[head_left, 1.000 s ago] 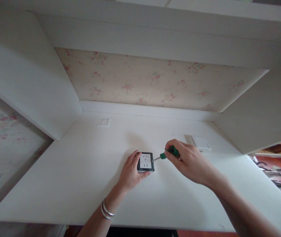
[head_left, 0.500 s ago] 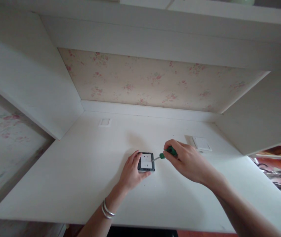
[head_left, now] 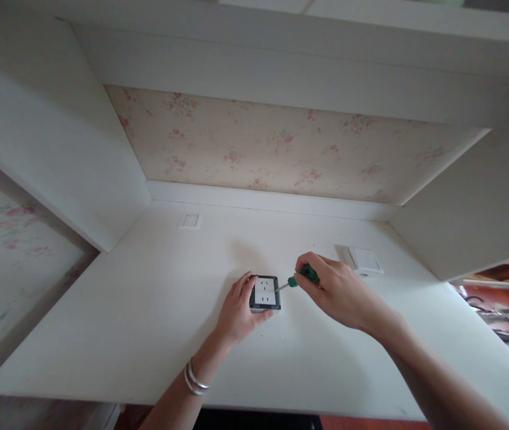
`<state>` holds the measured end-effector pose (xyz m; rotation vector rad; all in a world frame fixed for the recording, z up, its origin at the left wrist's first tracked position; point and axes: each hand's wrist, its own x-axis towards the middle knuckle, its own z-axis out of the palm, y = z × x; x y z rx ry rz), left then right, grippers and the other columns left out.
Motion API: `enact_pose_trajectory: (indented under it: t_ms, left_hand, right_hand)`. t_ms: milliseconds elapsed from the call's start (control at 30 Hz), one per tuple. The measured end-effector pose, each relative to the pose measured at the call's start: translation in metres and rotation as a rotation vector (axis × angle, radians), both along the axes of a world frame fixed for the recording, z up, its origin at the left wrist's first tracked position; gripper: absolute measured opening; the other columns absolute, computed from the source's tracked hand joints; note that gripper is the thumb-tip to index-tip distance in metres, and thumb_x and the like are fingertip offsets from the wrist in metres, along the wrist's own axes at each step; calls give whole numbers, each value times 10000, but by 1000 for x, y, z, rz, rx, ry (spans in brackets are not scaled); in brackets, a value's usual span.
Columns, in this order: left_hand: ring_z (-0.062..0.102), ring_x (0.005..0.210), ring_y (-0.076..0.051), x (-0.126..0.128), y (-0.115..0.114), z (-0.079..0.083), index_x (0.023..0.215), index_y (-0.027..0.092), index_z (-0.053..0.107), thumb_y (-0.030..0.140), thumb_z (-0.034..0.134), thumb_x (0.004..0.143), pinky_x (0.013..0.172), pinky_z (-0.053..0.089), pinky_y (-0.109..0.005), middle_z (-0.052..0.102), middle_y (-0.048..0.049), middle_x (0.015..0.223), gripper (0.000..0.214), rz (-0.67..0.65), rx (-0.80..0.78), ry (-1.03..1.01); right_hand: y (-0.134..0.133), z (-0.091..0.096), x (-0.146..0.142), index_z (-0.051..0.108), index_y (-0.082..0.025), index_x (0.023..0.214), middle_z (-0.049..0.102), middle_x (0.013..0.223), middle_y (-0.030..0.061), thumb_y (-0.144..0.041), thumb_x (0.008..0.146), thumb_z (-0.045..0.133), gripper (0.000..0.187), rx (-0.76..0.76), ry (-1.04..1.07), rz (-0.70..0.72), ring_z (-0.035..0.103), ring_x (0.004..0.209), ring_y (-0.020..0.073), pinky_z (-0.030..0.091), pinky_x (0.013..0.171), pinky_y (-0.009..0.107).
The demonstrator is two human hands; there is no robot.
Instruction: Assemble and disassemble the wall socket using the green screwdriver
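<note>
The socket [head_left: 265, 291] lies face up on the white surface [head_left: 138, 316], just below the centre of the frame, with its white face set inside an exposed dark rim and a paler edge showing beneath. The left hand [head_left: 239, 315] grips it, fingers over its left side and thumb along the lower edge. The right hand [head_left: 332, 292], right of centre, is wrapped around the green handle of a screwdriver [head_left: 292, 281], whose shaft slants down to the left and whose tip meets the right part of the socket, by the edge of the white face.

As far as can be judged, the work is midway: the socket's parts sit together and the tool is placed on it, but the dark rim has no cover over it. Whether anything under the tip is loose, tight or already free cannot be told at this size. A thin square white piece [head_left: 199, 222] lies left of centre, well apart from the socket, and a larger white square piece [head_left: 366, 260] lies at the right, beyond the right hand; neither is touched. A few tiny specks lie below the socket, too small to identify.
</note>
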<state>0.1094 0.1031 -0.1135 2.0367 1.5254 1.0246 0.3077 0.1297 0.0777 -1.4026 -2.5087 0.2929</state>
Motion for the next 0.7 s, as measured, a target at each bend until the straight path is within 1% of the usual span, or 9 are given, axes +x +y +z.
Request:
enact_pose_trajectory:
  t_ms: [167,433,700]
  left_hand:
    - [399,1292,-293,0,0,1,1318,227,394,412,753,680,1067,387,-487,396,-122,1406,756,7,-10,1]
    - [406,1288,-294,0,0,3,1308,227,409,403,757,673,1063,392,-485,407,-123,1399,746,8,-11,-6]
    - [409,1280,-292,0,0,2,1302,232,409,392,761,670,1062,390,-488,406,-114,1400,741,7,-14,-6]
  right_hand:
    - [0,2,-2,503,-207,941,643,826,44,-272,914,417,111,-29,-17,-8,565,652,166,380,600,281]
    - [-1,2,-1,509,-211,960,644,833,38,-281,914,421,122,-29,3,-17,565,653,160,380,602,277]
    - [2,0,1,496,-217,966,641,852,36,-295,910,432,116,-46,15,-25,575,708,175,379,630,287]
